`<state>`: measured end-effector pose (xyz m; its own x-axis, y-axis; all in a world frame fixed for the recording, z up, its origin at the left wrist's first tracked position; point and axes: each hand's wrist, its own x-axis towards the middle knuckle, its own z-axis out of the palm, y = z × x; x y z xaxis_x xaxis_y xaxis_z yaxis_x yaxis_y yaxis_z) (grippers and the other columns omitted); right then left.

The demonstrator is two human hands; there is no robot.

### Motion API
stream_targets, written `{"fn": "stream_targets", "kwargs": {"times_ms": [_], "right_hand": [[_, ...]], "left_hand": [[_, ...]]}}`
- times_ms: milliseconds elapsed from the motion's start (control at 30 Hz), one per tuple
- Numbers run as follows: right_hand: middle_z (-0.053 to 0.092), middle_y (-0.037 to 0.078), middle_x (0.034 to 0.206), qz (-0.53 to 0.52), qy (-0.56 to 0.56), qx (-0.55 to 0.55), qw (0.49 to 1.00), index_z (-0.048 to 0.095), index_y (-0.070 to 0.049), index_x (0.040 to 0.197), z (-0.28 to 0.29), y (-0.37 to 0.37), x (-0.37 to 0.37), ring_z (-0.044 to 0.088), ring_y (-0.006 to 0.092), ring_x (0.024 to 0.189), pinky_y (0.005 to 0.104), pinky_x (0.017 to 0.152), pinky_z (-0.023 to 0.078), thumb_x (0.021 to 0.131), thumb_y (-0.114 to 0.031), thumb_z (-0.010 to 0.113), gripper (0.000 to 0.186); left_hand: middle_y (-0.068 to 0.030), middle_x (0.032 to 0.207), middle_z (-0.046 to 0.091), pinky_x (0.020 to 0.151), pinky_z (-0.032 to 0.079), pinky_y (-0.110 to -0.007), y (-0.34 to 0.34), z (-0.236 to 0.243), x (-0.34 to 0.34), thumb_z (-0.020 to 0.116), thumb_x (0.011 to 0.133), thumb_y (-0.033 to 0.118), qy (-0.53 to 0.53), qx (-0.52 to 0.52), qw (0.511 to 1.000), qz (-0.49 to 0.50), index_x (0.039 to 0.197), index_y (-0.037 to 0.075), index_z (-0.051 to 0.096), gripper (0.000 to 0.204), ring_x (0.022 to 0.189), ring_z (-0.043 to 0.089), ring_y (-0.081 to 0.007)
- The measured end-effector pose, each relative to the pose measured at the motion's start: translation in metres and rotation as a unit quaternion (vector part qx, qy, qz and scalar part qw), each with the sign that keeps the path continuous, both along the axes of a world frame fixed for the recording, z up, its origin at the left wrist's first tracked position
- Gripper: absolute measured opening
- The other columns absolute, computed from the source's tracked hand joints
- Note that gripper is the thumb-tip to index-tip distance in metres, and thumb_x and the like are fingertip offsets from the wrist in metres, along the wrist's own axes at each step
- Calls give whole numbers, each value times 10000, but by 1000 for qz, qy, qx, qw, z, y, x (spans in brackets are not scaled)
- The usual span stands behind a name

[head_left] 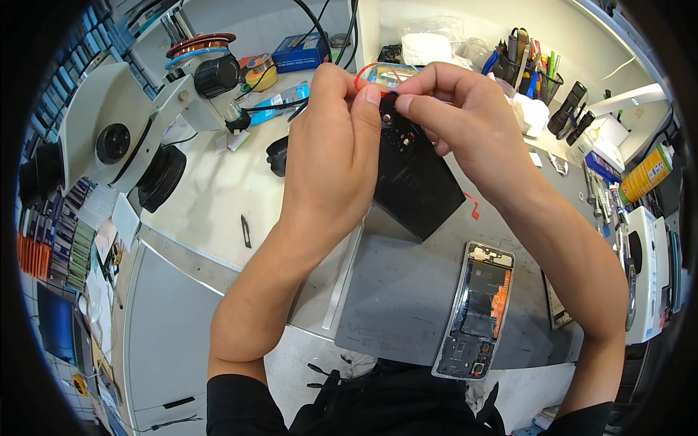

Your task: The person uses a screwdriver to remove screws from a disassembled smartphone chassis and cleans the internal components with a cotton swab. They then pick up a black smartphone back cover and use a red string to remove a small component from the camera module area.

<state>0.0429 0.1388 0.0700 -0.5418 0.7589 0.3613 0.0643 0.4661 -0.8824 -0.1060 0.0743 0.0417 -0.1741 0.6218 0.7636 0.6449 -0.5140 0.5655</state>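
A black phone back cover [420,190] hangs tilted between my hands, its camera-hole end up at my fingers. My left hand [331,149] is closed, thumb and forefinger pinching at the cover's top edge. A thin red strip [359,75] curves up beside those fingertips. My right hand [469,112] pinches the same end from the other side, thumb on the face with the holes. Whether the strip is in either pinch is hard to make out. Below on the grey mat [392,298] lies an opened phone [476,312], its battery and inner parts showing.
A microscope [120,138] stands at left, near small black tweezers [246,231]. A red scrap [474,206] lies beside the cover. Another phone part [557,309] is partly under my right forearm. Tool holders [523,65] and an orange-yellow can [646,174] stand at the right.
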Motion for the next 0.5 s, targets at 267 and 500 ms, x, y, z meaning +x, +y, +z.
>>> {"fn": "stream_targets", "kwargs": {"times_ms": [267, 500], "right_hand": [[602, -56, 760, -10, -6, 10, 1000, 656, -51, 945, -2, 1, 0, 479, 3, 625, 177, 530, 371, 907, -191, 671, 146], [638, -33, 808, -18, -7, 87, 996, 684, -21, 982, -2, 1, 1, 549, 21, 660, 184, 541, 423, 910, -128, 667, 131]], "left_hand": [[-72, 929, 668, 738, 454, -248, -3, 0, 2, 435, 1069, 199, -29, -23, 999, -10, 961, 6, 520, 237, 781, 535, -90], [-136, 670, 562, 533, 412, -385, 2, -1, -1, 475, 1039, 173, -8, 6, 1000, -9, 952, -1, 451, 196, 569, 556, -276]]}}
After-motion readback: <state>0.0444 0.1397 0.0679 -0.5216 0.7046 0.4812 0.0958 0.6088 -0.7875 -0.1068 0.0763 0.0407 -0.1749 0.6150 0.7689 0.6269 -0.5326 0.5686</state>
